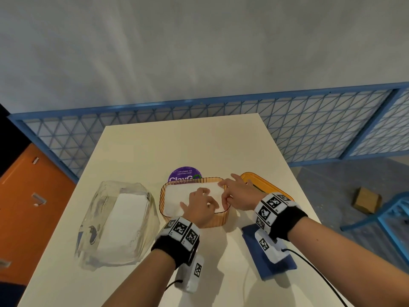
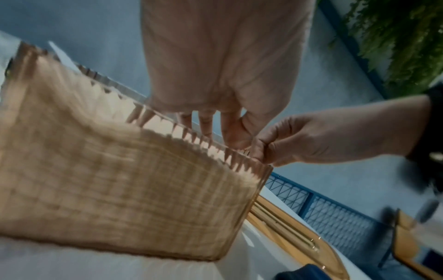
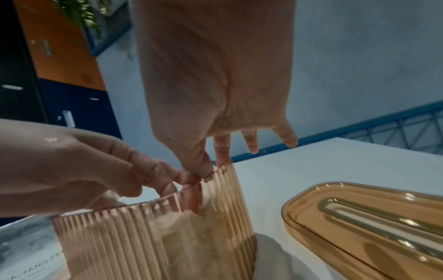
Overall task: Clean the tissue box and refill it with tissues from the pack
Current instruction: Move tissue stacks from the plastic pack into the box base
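The amber ribbed tissue box [image 1: 218, 220] stands open mid-table with a white stack of tissues [image 1: 177, 198] inside. My left hand [image 1: 200, 206] is over the stack, its fingertips pressing down into the box [image 2: 120, 189] near the right end. My right hand [image 1: 232, 191] is at the box's right rim [image 3: 143, 236], thumb and forefinger pinching that rim while the other fingers spread. The box's amber lid [image 1: 265, 185] lies flat to the right, slot up [image 3: 359, 217]. The clear plastic tissue pack [image 1: 119, 222], with white tissues in it, lies to the left.
A folded blue cloth [image 1: 274, 262] lies on the table under my right wrist. A round purple sticker [image 1: 184, 173] sits just behind the box. A blue mesh fence runs behind the table. Right of the table are a blue stool and a cardboard box on the floor.
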